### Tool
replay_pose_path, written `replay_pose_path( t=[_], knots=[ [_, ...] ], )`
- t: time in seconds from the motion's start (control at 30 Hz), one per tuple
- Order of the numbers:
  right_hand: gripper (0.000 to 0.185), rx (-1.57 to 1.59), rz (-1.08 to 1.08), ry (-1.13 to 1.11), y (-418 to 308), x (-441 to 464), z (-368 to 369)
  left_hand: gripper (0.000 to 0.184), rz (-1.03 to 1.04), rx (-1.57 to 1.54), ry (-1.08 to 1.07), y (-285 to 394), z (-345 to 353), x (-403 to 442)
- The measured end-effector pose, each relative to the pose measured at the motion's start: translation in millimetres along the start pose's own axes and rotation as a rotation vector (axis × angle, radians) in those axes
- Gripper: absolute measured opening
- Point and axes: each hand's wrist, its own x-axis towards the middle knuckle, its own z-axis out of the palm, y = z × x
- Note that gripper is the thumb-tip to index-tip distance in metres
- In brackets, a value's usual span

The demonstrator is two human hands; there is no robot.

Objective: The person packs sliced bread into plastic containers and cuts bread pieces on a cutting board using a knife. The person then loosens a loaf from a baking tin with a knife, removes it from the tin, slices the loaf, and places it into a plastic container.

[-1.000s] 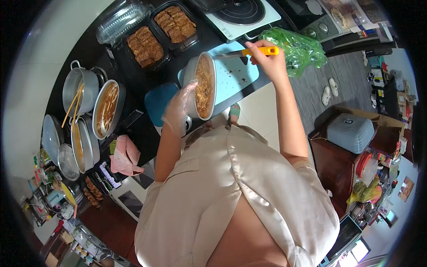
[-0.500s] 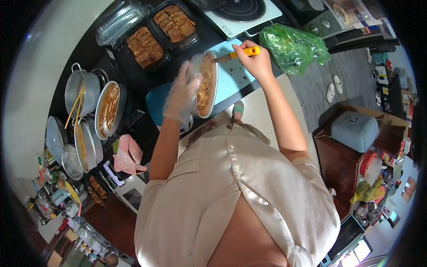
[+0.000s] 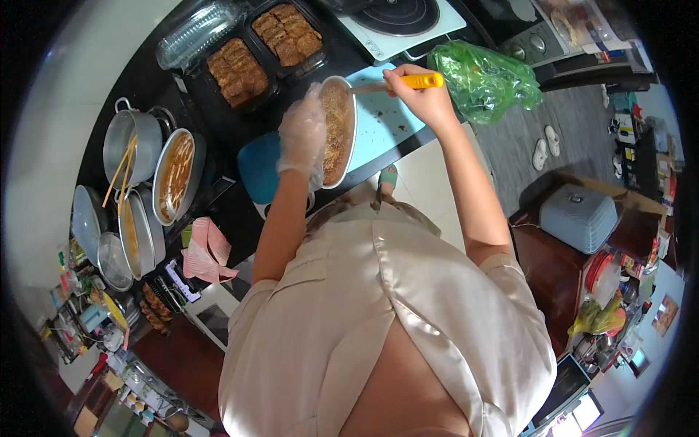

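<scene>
Pan (image 3: 338,135), gripped by the left hand (image 3: 302,130), could be dropped through slipping of the loose glove (image 3: 296,158) if pushed by the yellow-handled tool (image 3: 426,81) clasped in the right hand (image 3: 413,100).

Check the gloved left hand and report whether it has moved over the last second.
Yes: the gloved left hand has moved up the picture relative to the teal board; it now reaches well beyond that board's top edge.

Pan (image 3: 354,125) over cutting board (image 3: 380,124), bag (image 3: 484,81) right of board; chopsticks (image 3: 119,173) in pot (image 3: 147,147), far left.
</scene>
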Motion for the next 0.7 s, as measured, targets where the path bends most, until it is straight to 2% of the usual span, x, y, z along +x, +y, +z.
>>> replay_pose_path(
  t=[0.07, 0.13, 0.17, 0.27, 0.4, 0.47, 0.6, 0.67, 0.7],
  knots=[
    [0.032, 0.069, 0.003, 0.005, 1, 0, 1, 0.035, -0.064, 0.008, -0.056, 0, -4, 0],
    [0.027, -0.140, -0.024, -0.043, -5, 0, 4, 0.034, -0.075, -0.018, -0.050, -2, -3, 0],
    [0.027, -0.143, -0.024, -0.043, -6, 1, 6, 0.034, -0.085, -0.043, -0.038, -2, -2, 1],
    [0.027, -0.252, -0.221, -0.013, -2, 7, 19, 0.033, -0.116, -0.066, -0.071, 0, -7, 1],
    [0.027, -0.299, -0.210, -0.045, 15, 14, 35, 0.034, -0.161, -0.154, -0.082, 3, -9, 1],
    [0.028, -0.237, -0.118, -0.110, 16, 14, 38, 0.034, -0.255, -0.165, -0.103, 2, -9, -1],
    [0.030, -0.269, -0.045, -0.192, 7, 11, 37, 0.036, -0.267, -0.260, -0.049, -11, 1, -7],
    [0.028, -0.301, 0.107, -0.271, -2, -1, 39, 0.037, -0.324, -0.301, -0.029, -16, 5, -7],
    [0.028, -0.303, 0.109, -0.277, -5, -10, 39, 0.037, -0.330, -0.303, -0.030, -15, 5, -8]
  ],
)
